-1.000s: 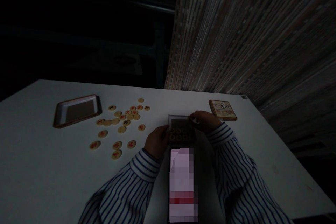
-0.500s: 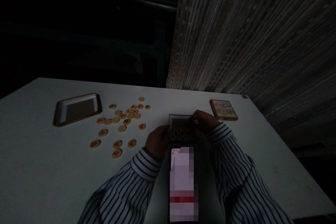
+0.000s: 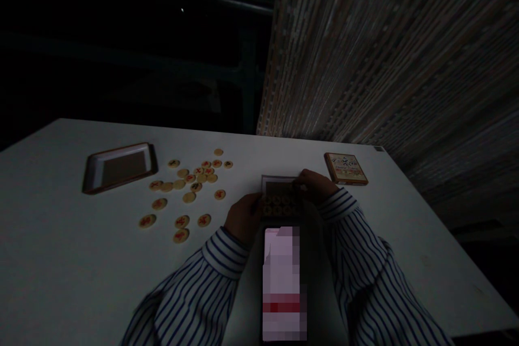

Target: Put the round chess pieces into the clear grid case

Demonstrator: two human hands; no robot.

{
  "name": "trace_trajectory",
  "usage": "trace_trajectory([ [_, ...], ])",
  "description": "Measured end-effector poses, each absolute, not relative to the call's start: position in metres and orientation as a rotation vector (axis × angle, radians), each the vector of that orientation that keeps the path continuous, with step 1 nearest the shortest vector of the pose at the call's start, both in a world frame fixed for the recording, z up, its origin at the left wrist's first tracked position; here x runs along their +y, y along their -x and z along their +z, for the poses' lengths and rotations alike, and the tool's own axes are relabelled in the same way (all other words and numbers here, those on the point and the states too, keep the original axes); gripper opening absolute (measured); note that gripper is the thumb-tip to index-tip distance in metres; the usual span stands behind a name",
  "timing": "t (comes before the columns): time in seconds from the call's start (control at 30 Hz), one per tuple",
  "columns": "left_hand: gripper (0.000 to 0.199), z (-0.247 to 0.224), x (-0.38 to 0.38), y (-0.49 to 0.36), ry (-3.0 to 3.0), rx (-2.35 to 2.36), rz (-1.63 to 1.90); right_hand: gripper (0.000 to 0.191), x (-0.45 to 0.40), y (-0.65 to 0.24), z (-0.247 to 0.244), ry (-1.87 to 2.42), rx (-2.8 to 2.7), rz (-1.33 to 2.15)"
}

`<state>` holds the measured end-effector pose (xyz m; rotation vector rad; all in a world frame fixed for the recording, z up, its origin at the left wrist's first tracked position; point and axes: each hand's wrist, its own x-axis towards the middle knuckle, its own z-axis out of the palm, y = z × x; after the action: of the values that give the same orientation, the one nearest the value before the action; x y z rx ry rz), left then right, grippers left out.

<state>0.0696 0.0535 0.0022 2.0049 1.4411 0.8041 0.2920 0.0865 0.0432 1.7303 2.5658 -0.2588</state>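
A shallow box [image 3: 277, 188] lies in front of me in the dim light, with rows of round Chinese chess pieces [image 3: 277, 210] in its near part. My left hand [image 3: 244, 220] is closed at the box's left edge, its fingertips in shadow. At the right edge, my right hand [image 3: 318, 187] has thumb and fingers curled together on the rim. To the left, loose chess pieces [image 3: 188, 197] with red or dark characters are scattered on the white table [image 3: 101, 270]; some show blank faces. Nearer me, below the box, is a lit phone [image 3: 281, 275] with a blurred screen.
An open tray [image 3: 118, 168] with a brown rim rests at the back left. On the right lies a flat square printed box or lid [image 3: 346, 168]. Behind the table's far edge hangs a string curtain [image 3: 324, 65]; the room beyond is dark.
Both hands stay at the box with almost no movement. The whole view has shifted very slightly; the pieces, tray and phone keep their places.
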Motion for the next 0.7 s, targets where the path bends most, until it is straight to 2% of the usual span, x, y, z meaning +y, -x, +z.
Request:
trace_trajectory([
  [0.7, 0.033, 0.0065, 0.0528, -0.0695, -2.064, 1.458, 0.752, 0.022, 0.0863, -0.2931, 0.0407, -1.74, 2.501, -0.272],
])
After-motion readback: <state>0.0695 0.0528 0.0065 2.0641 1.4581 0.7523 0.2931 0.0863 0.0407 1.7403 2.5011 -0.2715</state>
